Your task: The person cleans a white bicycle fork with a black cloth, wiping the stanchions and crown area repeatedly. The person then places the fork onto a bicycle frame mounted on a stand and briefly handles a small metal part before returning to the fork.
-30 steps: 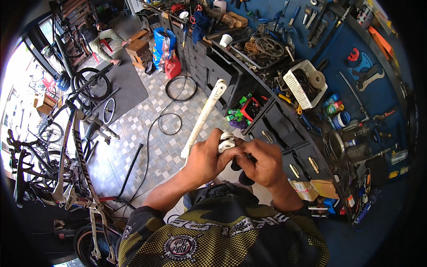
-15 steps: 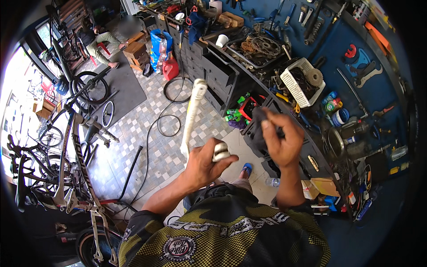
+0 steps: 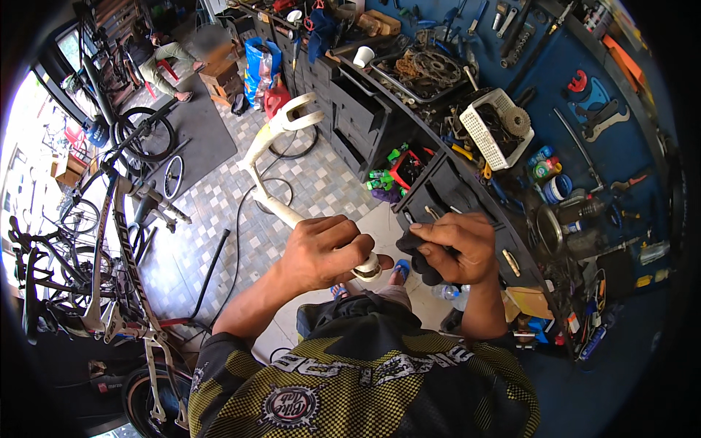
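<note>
A cream-white forked bicycle frame part [image 3: 272,139] stretches up and left from my left hand [image 3: 321,252]. My left fingers are wrapped round its near end, where a rounded pivot eye [image 3: 368,268] sticks out beside my fingertips. The far end splits into two prongs with a gap between them. My right hand [image 3: 460,247] pinches a bunched black cloth [image 3: 420,259] between thumb and fingers. The cloth hangs just right of the pivot eye, apart from it.
Along my right runs a dark workbench with drawers [image 3: 358,109], one pulled out. On it are a white basket [image 3: 485,139] of greasy parts and a tray [image 3: 423,77] of chains. Tools hang on the blue wall. Bicycles [image 3: 109,255] stand at left; a person [image 3: 157,62] sits far off.
The frame part has turned, so its forked end now shows and points up and left. My right hand has come lower with the cloth, nearer to the pivot eye.
</note>
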Tool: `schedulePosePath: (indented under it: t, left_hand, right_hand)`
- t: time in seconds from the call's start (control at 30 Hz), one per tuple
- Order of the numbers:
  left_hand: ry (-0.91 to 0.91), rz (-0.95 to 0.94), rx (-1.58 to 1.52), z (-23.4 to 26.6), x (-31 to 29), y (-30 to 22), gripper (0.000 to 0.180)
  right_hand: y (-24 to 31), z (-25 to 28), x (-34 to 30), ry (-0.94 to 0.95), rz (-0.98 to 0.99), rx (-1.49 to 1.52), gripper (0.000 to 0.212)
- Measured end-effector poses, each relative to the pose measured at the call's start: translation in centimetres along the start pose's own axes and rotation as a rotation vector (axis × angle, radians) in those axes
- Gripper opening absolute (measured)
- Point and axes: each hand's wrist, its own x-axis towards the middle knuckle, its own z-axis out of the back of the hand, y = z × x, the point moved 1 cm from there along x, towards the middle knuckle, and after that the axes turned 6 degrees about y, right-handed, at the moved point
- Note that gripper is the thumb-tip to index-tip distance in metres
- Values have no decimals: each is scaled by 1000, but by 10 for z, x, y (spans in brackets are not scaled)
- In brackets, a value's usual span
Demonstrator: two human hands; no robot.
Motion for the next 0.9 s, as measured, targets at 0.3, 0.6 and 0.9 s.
schedulePosePath:
  t: [0.3,0.6,0.9]
  left_hand:
    - [180,-31,-36,7,-4,0,40]
    - [85,-194,-154,-1,-10,1,64]
    - [53,-316,-356,-10,-11,-1,29]
  right_hand:
    - [8,6,4,145,51,45,24]
    - [18,-7,8,279,107,49,25]
    - [29,-29,3,228,162,170,21]
